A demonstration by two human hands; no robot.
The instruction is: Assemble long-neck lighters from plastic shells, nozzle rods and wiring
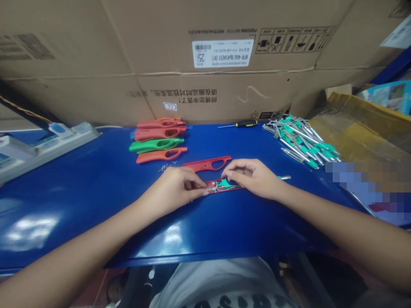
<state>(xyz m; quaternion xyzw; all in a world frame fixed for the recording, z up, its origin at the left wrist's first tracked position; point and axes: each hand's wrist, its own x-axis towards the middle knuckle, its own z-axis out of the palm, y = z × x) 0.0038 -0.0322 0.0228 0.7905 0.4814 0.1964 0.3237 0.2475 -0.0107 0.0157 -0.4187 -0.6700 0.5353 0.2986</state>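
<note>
In front of me a red half of a lighter casing (231,189) lies on the table with a green insert (226,184) and thin white wires in it. My left hand (180,184) is closed round its left end, thumb and fingers at the metal piece there. My right hand (255,177) bends over the right part, thumb and forefinger pinched at the casing's upper edge. A metal tube tip (284,177) sticks out beyond the right hand. Just behind lies another red casing half (207,164), inner side up, touched by neither hand's grip.
Red, orange and green lighter casings (160,155) lie at the back left, near small screws (167,166). A screwdriver (246,124) lies by the cardboard box (160,90). Metal tubes with green parts (302,139) are piled right. A power strip (48,147) stands left.
</note>
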